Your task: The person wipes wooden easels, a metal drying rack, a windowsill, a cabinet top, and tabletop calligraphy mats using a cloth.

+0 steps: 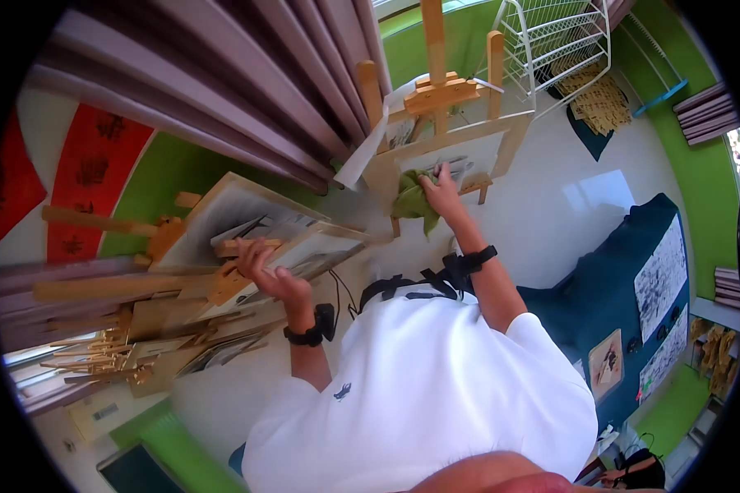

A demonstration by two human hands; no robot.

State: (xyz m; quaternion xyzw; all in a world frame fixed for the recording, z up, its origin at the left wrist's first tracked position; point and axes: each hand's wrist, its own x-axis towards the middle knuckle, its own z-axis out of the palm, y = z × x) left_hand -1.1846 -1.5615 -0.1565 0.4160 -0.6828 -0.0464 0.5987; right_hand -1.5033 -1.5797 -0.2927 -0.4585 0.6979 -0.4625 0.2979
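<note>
My right hand [443, 194] is closed on a green cloth [416, 202], which hangs in folds in front of a drawing board [514, 141]. This board stands on a wooden easel [441, 97] with a grey drawing on it. My left hand [273, 278] is open, its fingers loosely bent and thumb apart. It is by the wooden holder [226, 283] of a second easel on the left; whether the fingertips touch the wood I cannot tell. A framed drawing [214, 218] in grey tones rests on that easel.
A white wire rack [555, 41] stands behind the easel. Mauve curtains [222, 82] hang at the left. A table with a dark teal cloth [584, 267] holds printed sheets [659, 275] at the right. Stacked boards and wooden easel parts [111, 357] lie at the lower left.
</note>
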